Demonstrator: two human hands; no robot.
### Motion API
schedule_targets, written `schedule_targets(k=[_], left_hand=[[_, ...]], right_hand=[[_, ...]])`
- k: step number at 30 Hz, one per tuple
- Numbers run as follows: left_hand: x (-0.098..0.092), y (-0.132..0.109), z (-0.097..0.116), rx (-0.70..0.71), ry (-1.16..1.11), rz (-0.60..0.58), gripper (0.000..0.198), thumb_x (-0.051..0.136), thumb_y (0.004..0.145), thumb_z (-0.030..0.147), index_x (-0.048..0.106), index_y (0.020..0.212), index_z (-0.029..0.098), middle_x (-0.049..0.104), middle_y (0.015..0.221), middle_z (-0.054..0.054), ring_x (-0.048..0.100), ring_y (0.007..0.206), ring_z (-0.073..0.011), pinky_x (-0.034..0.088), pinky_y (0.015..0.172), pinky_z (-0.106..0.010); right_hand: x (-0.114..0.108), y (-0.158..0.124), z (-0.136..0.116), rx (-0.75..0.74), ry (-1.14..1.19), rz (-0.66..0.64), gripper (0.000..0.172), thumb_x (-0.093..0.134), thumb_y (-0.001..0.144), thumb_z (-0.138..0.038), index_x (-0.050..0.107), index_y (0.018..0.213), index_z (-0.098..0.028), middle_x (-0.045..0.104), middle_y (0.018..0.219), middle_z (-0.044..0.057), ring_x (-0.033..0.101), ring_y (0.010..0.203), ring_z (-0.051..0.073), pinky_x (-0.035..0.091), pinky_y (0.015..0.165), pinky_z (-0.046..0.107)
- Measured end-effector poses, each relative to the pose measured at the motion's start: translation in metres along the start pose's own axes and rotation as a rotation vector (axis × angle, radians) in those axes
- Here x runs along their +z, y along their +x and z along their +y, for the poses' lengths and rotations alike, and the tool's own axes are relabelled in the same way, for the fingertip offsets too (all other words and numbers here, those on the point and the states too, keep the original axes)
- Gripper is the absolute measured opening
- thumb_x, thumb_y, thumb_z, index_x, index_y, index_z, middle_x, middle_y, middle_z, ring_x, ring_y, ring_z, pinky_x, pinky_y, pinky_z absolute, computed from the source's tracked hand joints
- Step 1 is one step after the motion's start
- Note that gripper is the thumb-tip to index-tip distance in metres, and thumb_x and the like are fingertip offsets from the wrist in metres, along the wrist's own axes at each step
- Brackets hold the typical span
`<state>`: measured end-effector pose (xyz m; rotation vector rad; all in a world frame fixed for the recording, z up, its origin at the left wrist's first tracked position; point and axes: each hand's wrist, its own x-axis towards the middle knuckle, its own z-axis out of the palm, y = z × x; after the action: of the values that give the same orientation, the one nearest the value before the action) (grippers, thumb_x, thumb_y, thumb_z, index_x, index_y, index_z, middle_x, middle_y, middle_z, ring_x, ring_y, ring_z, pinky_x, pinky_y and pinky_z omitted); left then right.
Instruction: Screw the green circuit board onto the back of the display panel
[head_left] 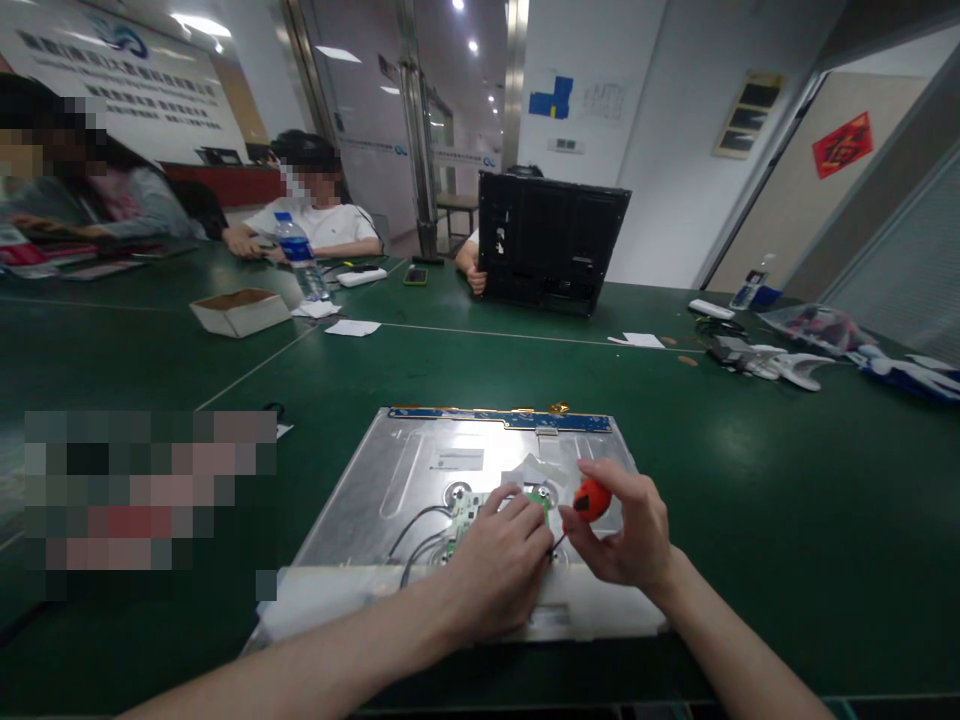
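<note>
A silver metal panel (420, 470), the back of a flat screen, lies on the green table in front of me. A small green circuit board (466, 508) with black wires sits near its middle. My left hand (499, 565) rests on the board with its fingers curled and pressed down on it. My right hand (626, 535) is closed around a screwdriver with an orange-red handle (592, 499), its tip pointing down toward the board beside my left fingers.
A cardboard box (240, 311), a water bottle (300, 257) and paper slips lie farther back. A black monitor shell (547, 240) stands upright, held by another person. Other people sit at the far left. Cables and bagged parts (795, 345) lie at the right.
</note>
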<state>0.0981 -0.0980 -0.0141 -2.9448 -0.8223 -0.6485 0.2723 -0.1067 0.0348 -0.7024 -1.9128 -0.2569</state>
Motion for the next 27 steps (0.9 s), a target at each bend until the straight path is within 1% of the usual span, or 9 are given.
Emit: schedule_targets(k=[3,5,7,9,13,18,23,27], left_hand=[[-0.0016,0.0002,0.0002,0.003,-0.007,0.007,0.014,0.052,0.085,0.018,0.061,0.096,0.017,0.066,0.096,-0.008,0.058,0.091,-0.0244,0.036,0.098,-0.045],[-0.0012,0.0002,-0.0003,0.011,-0.009,0.010,0.012,0.053,0.085,0.019,0.061,0.093,0.017,0.065,0.095,-0.008,0.058,0.091,-0.0243,0.036,0.099,-0.044],[-0.0003,0.0004,-0.0010,0.014,-0.005,0.010,0.009,0.053,0.085,0.019,0.061,0.088,0.017,0.065,0.092,-0.007,0.058,0.090,-0.0240,0.035,0.099,-0.045],[0.0003,0.0009,-0.0015,0.018,0.000,0.008,0.009,0.051,0.087,0.019,0.061,0.086,0.018,0.064,0.089,-0.007,0.058,0.086,-0.0233,0.036,0.098,-0.045],[-0.0004,0.0015,-0.0018,0.023,-0.016,0.006,0.011,0.051,0.086,0.018,0.061,0.089,0.017,0.064,0.090,-0.007,0.057,0.086,-0.0232,0.036,0.098,-0.044],[0.0011,0.0004,-0.0023,0.013,-0.019,0.013,0.017,0.050,0.084,0.018,0.061,0.097,0.017,0.065,0.095,-0.008,0.057,0.091,-0.0248,0.036,0.098,-0.045],[0.0024,0.0002,-0.0025,0.012,-0.010,0.036,0.015,0.049,0.085,0.018,0.061,0.093,0.018,0.066,0.092,-0.008,0.058,0.090,-0.0246,0.037,0.096,-0.045],[0.0000,0.0010,-0.0022,0.026,-0.028,0.046,0.008,0.050,0.084,0.018,0.059,0.086,0.018,0.065,0.090,-0.007,0.058,0.087,-0.0237,0.038,0.096,-0.044]], right_hand=[[0.0011,0.0000,0.0022,-0.008,0.030,0.001,0.041,0.056,0.087,-0.019,0.044,0.126,-0.020,0.058,0.063,-0.004,0.053,0.049,0.013,0.042,0.045,0.023],[0.0002,0.0012,0.0025,-0.006,0.046,-0.018,0.039,0.055,0.087,-0.021,0.045,0.125,-0.019,0.057,0.063,-0.004,0.053,0.050,0.013,0.042,0.045,0.023],[-0.0014,0.0025,0.0016,0.008,0.066,-0.039,0.040,0.050,0.087,-0.020,0.045,0.127,-0.017,0.058,0.067,-0.002,0.054,0.052,0.013,0.043,0.046,0.024],[-0.0028,0.0032,0.0005,0.016,0.082,-0.053,0.044,0.045,0.086,-0.017,0.043,0.130,-0.016,0.060,0.072,0.001,0.056,0.056,0.014,0.045,0.049,0.026],[-0.0011,0.0011,0.0007,0.008,0.085,-0.038,0.047,0.045,0.085,-0.013,0.041,0.131,-0.016,0.059,0.073,0.001,0.053,0.055,0.013,0.044,0.048,0.025],[0.0046,-0.0037,0.0041,0.004,0.066,-0.013,0.041,0.053,0.086,-0.017,0.044,0.126,-0.018,0.058,0.068,-0.003,0.052,0.051,0.012,0.042,0.046,0.023],[0.0038,-0.0020,0.0035,0.011,0.056,-0.031,0.040,0.054,0.087,-0.021,0.044,0.126,-0.020,0.058,0.066,-0.004,0.053,0.050,0.012,0.043,0.047,0.023],[0.0002,0.0022,0.0006,0.001,0.094,-0.054,0.046,0.048,0.084,-0.016,0.042,0.129,-0.018,0.060,0.071,0.000,0.057,0.054,0.015,0.046,0.047,0.026]])
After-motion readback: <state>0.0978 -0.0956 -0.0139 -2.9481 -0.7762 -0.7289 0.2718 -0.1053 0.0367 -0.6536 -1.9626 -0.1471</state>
